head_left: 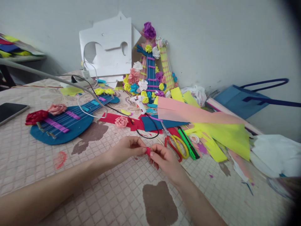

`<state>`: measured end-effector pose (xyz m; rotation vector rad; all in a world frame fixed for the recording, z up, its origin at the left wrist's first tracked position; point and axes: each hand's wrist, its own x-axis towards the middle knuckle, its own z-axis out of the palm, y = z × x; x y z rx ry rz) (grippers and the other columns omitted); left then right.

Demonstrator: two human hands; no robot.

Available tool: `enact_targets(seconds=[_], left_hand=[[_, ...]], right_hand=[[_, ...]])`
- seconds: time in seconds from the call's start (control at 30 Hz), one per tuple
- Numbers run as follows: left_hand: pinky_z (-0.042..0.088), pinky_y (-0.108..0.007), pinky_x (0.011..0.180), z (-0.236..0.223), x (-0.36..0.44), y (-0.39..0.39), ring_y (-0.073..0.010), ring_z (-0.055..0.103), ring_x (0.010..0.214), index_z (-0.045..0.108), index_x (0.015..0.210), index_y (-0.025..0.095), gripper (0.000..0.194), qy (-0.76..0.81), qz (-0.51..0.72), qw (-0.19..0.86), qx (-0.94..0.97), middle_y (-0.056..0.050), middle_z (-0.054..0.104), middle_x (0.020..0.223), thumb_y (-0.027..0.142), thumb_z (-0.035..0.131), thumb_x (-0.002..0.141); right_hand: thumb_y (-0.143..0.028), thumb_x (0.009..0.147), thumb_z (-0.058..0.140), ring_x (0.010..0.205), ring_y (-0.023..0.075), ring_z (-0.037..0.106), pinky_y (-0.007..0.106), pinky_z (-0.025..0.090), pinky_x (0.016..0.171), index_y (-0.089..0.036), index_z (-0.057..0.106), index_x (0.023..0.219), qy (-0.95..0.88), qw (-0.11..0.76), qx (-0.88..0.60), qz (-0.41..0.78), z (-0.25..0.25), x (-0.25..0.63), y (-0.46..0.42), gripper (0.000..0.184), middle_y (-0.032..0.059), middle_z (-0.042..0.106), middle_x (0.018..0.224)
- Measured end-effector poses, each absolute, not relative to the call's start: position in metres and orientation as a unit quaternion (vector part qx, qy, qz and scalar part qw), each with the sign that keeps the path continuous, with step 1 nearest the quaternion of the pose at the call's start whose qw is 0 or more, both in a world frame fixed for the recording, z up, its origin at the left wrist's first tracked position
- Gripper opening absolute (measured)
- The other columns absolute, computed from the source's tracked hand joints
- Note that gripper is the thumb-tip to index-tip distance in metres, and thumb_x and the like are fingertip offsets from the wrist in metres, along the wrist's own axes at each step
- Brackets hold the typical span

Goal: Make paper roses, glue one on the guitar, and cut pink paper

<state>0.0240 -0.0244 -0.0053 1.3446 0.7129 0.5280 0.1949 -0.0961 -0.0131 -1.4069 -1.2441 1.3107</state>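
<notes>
Between the fingertips of both hands is a small piece of red crepe paper (148,151), mostly covered by the fingers. My left hand (128,150) pinches it from the left, my right hand (164,158) from the right. Just beyond them lies a pink paper rose (121,121) on a red paper strip (108,118). Scissors with red and yellow handles (180,146) and a green utility knife (188,142) rest to the right of my right hand. A blue guitar shape (77,128) with purple bars, strings and paper roses lies to the left.
A white glue gun (139,103) with a black cord stands behind the hands. Yellow crepe paper (225,138) and pink paper (188,110) spread to the right. Flower-covered guitar shapes (151,72) and a white cut-out board (108,62) lean at the wall. A phone (11,112) lies far left.
</notes>
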Motion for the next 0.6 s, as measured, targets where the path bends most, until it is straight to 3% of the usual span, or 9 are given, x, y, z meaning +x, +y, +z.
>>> enact_targets(seconds=[0.37, 0.6], left_hand=[[0.043, -0.025, 0.061, -0.0064, 0.0253, -0.0261, -0.0103, 0.057, 0.064, 0.054, 0.084, 0.014, 0.029, 0.319, 0.270, 0.746, 0.519, 0.001, 0.060, 0.069, 0.029, 0.073, 0.069], [0.043, -0.024, 0.060, -0.0029, 0.0263, -0.0281, -0.0092, 0.055, 0.063, 0.053, 0.085, 0.013, 0.029, 0.314, 0.291, 0.731, 0.532, 0.001, 0.060, 0.071, 0.027, 0.073, 0.068]], right_hand=[[-0.050, 0.085, 0.052, 0.057, 0.0105, 0.047, 0.021, 0.036, 0.047, -0.018, 0.054, 0.075, -0.504, 0.438, -0.543, 0.510, -0.0081, 0.1909, -0.0965, 0.034, -0.0017, 0.051, 0.064], [-0.038, 0.079, 0.061, 0.057, 0.0096, 0.042, 0.022, 0.035, 0.050, -0.018, 0.055, 0.074, -0.527, 0.424, -0.571, 0.466, -0.0080, 0.1878, -0.0969, 0.022, -0.0032, 0.049, 0.066]])
